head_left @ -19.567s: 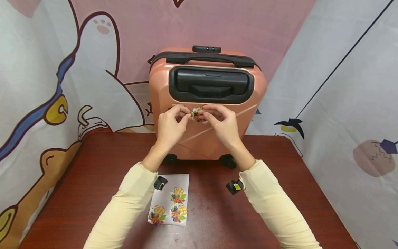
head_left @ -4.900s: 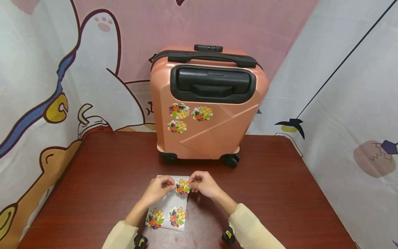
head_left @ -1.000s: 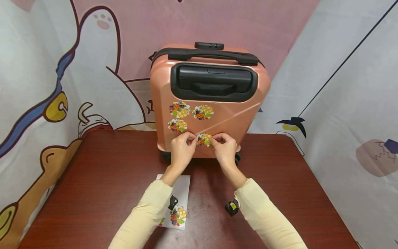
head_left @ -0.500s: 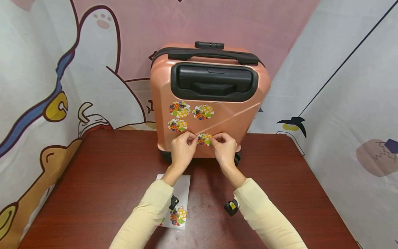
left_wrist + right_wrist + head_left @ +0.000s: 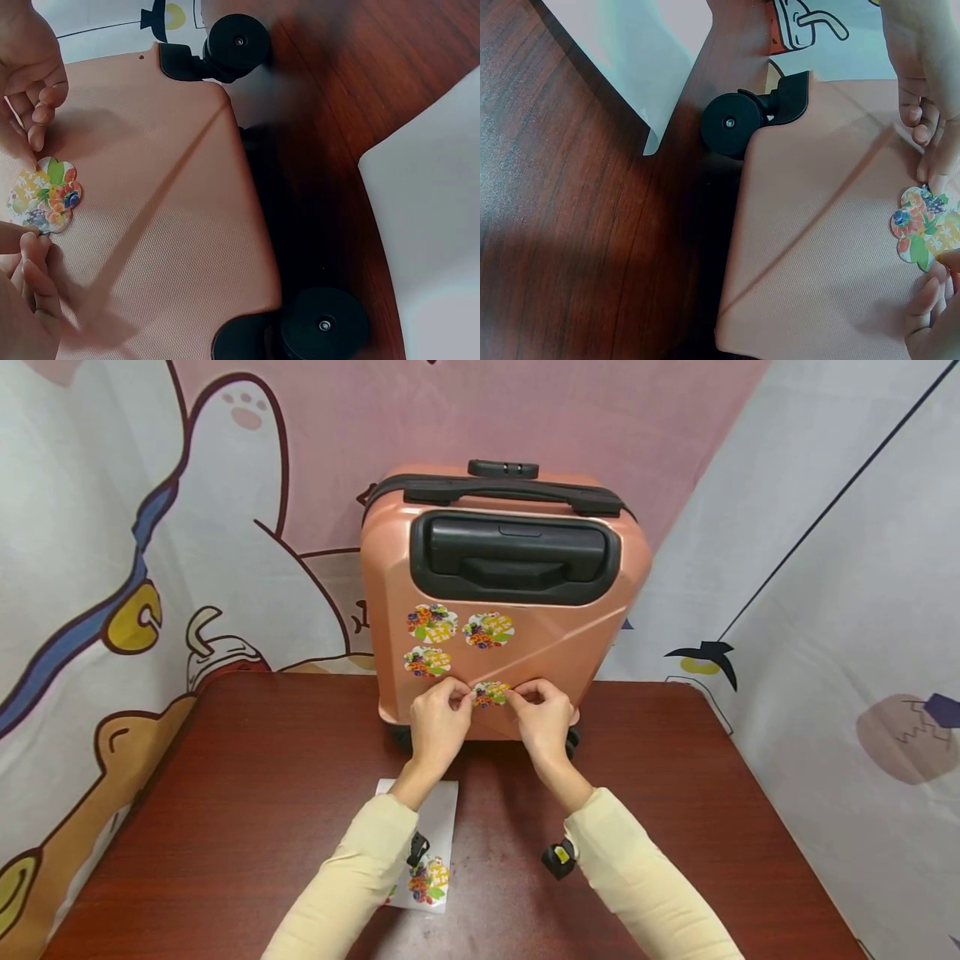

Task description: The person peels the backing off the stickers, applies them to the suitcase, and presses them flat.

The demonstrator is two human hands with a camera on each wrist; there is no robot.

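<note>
A round fruit-print sticker (image 5: 491,694) is stretched between my two hands low on the peach suitcase's (image 5: 450,585) front. My left hand (image 5: 441,718) pinches its left edge, and my right hand (image 5: 543,718) pinches the right edge. In the left wrist view the sticker (image 5: 46,196) is close to the textured shell; whether it touches there I cannot tell. The right wrist view shows the same sticker (image 5: 926,229) between both sets of fingertips. Higher up, stickers of the same kind are on the shell: one top left (image 5: 432,624), one top right (image 5: 488,630), one below left (image 5: 427,661).
The white sticker sheet (image 5: 438,814) lies on the dark red table (image 5: 262,793), partly under the left forearm. It bears one full sticker (image 5: 429,880) and a sliver of another. Black wheels (image 5: 731,124) carry the suitcase. A printed cloth (image 5: 315,460) hangs behind.
Several seconds ago both hands held this sticker down at the sheet; it is now up at the suitcase. Earlier still, the top-right sticker was in the hands. Over the last second the sticker tilts slightly.
</note>
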